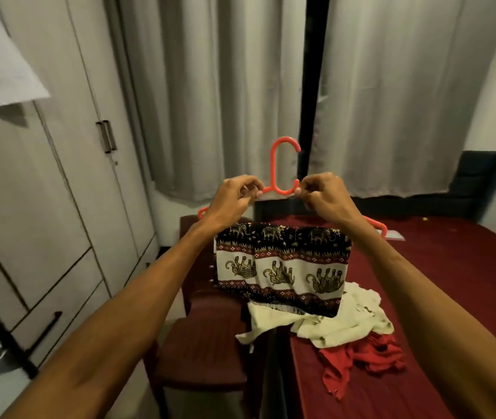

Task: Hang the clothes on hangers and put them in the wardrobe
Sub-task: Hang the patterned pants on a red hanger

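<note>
At 5 o'clock, a crumpled cream garment [346, 323] and a red garment [361, 359] wait on the maroon bed [440, 282]. At 12, the black-and-cream elephant-print cloth [283, 267] drapes the coral plastic hanger [274, 167]; my left hand [234, 196] and right hand [320, 193] pinch its shoulders to hold it level. The white wardrobe [68, 176], 9 o'clock, doors closed

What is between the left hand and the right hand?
In the head view, the hook of the orange hanger rises between the left hand and the right hand.

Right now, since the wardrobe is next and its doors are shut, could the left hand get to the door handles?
Probably yes: nothing stands between the left hand and the door handles. It pinches the hanger though, so the right hand must carry that alone first.
</note>
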